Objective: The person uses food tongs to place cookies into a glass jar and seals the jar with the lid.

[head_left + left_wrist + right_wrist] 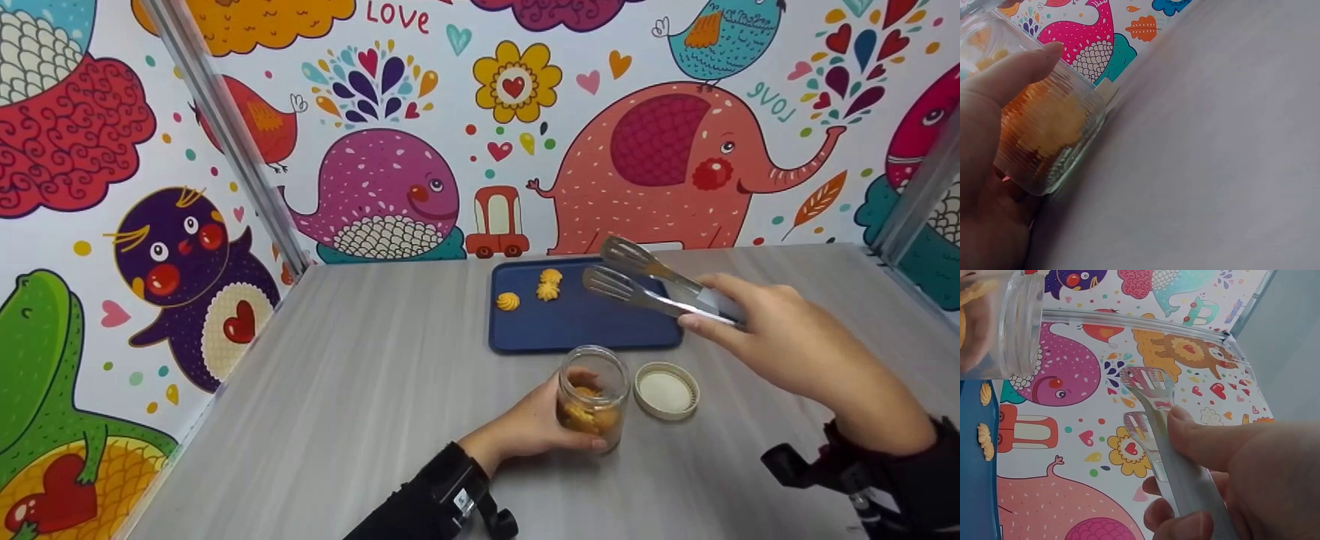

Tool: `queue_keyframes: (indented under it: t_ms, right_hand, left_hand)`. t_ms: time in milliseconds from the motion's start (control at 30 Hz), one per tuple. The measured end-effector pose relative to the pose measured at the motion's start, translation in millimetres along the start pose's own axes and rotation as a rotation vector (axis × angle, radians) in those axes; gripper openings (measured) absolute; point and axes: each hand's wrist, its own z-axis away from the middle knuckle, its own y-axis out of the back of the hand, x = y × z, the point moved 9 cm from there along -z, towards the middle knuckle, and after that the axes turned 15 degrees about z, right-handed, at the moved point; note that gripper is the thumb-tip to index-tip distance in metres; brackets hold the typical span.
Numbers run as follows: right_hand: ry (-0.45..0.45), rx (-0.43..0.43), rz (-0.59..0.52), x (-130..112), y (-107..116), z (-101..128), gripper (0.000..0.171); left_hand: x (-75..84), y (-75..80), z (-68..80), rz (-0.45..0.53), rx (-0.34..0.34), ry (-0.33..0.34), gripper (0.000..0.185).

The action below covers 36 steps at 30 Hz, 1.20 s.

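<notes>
My left hand (529,424) grips a clear glass jar (611,375) on the table, thumb and fingers wrapped round its side. Piped yellow cookies (589,412) lie in the bottom of the open jar; they also show through the ribbed glass (1067,135) in the left wrist view. Held in my right hand (780,330) are metal tongs (697,307), their slotted ends spread apart with nothing between them. The tongs (1176,467) hang over the right half of a blue tray (570,330). Several cookies (548,290) sit on the tray's left side.
A round jar lid (667,391) lies on the table just right of the jar, in front of the tray. The grey wood-grain table (337,390) meets printed cartoon walls (420,97) at the back and left. A metal strip (225,135) marks their corner.
</notes>
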Motion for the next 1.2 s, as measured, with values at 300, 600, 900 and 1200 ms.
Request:
queue_keyframes:
  t_ms: [300,600,900,1200]
  right_hand:
    - [-0.007,-0.005,-0.024,-4,-17,-21,0.065]
    - [0.042,-0.056,0.006,-9,-59,-73,0.066]
    - [-0.019,-0.152,0.082,-9,-108,-117,0.07]
    - [-0.073,-0.204,0.03,-13,-135,-143,0.058]
  left_hand:
    - [-0.1,4.5,1.6,-0.004,0.01,0.01,0.083]
    - [-0.3,4.1,-0.9,-0.009,0.002,0.003,0.082]
    - [-0.7,0.6,-0.7,0.036,-0.004,0.015,0.077]
    - [1.2,0.8,0.0,-0.038,0.008,0.008,0.08]
